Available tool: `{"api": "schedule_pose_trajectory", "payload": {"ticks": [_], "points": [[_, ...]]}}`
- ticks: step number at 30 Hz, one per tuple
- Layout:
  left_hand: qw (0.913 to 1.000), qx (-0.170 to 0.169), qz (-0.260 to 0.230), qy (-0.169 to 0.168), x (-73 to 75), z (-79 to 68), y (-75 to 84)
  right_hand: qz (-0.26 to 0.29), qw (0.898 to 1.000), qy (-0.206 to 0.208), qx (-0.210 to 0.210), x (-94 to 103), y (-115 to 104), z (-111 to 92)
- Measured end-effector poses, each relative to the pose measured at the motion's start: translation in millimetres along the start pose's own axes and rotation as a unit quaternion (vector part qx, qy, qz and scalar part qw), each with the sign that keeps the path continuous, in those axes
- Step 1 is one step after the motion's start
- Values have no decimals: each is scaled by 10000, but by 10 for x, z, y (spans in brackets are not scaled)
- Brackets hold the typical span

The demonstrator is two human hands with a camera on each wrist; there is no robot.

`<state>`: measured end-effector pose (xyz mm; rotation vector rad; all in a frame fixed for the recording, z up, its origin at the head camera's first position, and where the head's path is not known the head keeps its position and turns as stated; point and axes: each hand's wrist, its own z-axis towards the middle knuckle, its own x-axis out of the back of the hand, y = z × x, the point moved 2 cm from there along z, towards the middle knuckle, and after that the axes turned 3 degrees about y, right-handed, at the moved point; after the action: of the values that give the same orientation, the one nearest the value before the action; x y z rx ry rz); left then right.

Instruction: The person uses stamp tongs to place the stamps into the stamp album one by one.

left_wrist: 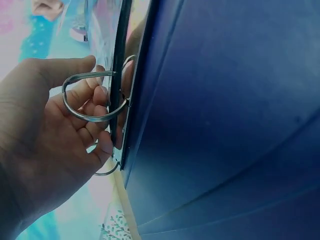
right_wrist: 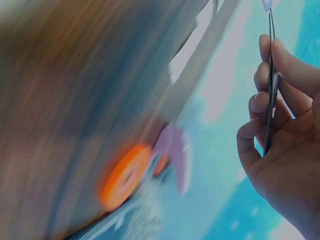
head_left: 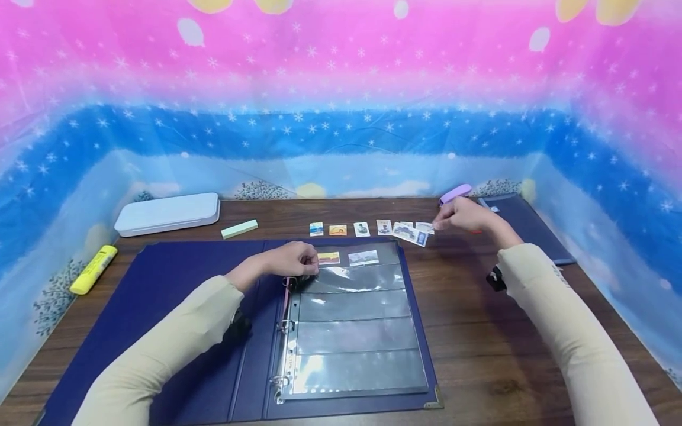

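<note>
My right hand is above the table's far side, by a row of postage stamps. In the right wrist view it grips slim metal tweezers between thumb and fingers, with a small stamp at their tip. My left hand lies at the upper left of a clear pocket page in a dark blue ring binder. Its fingers are loosely bent beside a metal ring and touch the page edge. Two stamps sit in the top pocket.
A white case, a pale green block and a yellow tube-like object are at the left. At the right lie a purple object and a dark folder. An orange disc shows in the right wrist view.
</note>
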<state>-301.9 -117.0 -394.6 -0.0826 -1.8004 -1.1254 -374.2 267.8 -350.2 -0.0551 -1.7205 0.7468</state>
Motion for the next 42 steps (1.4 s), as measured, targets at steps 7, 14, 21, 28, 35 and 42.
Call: {"api": "schedule_pose_trajectory", "payload": {"ticks": [7, 14, 21, 28, 35, 42], "points": [[9996, 284, -40, -52, -1, 24, -16, -33, 9963, -212, 831, -241, -556, 340], [9980, 597, 20, -219, 10, 33, 37, -229, 9913, -486, 1205, -563, -920, 606], [9968, 701, 223, -323, 19, 46, 79, -343, 9883, -963, 1130, -841, -1148, 673], [9965, 746, 312, -226, 19, 52, 74, -127, 9859, -1189, 1169, -987, -1231, 696], [9970, 670, 325, -202, 17, 57, 59, -22, 9907, -853, 1057, -1045, -1209, 693], [9968, 696, 368, -158, 15, 63, 59, 221, 9913, -895, 938, -1125, -1250, 621]]}}
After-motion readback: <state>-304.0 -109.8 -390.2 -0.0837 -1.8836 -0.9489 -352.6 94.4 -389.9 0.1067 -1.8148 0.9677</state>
